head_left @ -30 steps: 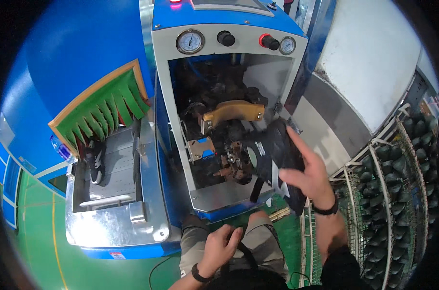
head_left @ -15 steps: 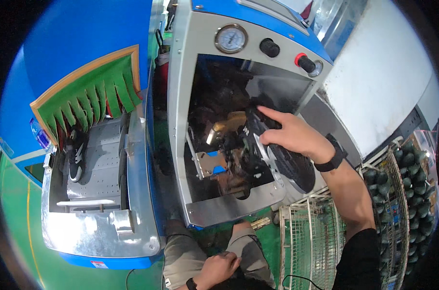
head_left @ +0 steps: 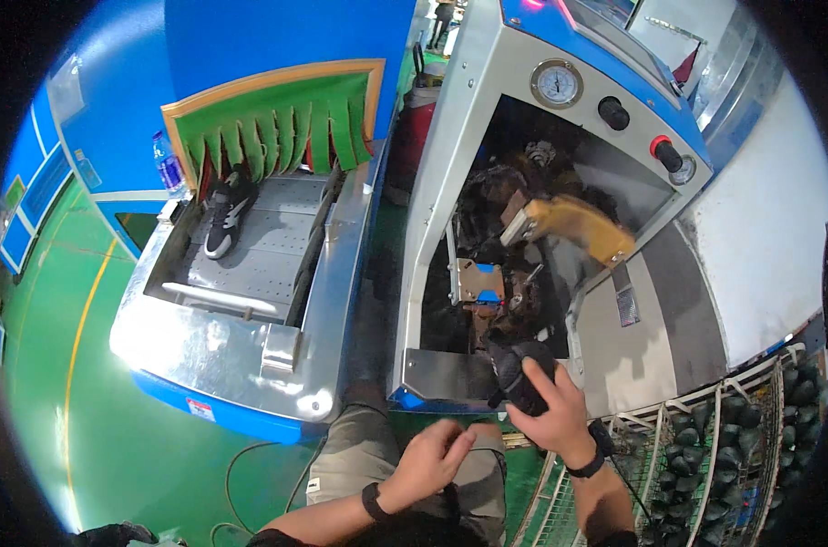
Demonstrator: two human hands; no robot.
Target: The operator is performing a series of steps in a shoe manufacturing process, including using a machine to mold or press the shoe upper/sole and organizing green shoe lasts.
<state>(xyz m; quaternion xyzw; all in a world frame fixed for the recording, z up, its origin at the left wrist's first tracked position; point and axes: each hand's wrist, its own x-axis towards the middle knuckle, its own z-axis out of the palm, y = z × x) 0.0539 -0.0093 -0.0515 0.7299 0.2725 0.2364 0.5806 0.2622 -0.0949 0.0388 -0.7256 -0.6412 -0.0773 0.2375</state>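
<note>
Fingers of the right hand are closing around a dark shoe upper at the lower front lip of the grey and blue machine. That piece is looking soft, light and floppy, so gripping it by the firmer heel end seems wisest. Hovering just below, the left hand is spreading loosely, holding nothing. Inside the machine's open chamber a yellow clamp arm is hanging. On the conveyor tray a black and white sneaker is lying; wire racks are holding dark rounded pieces.
</note>
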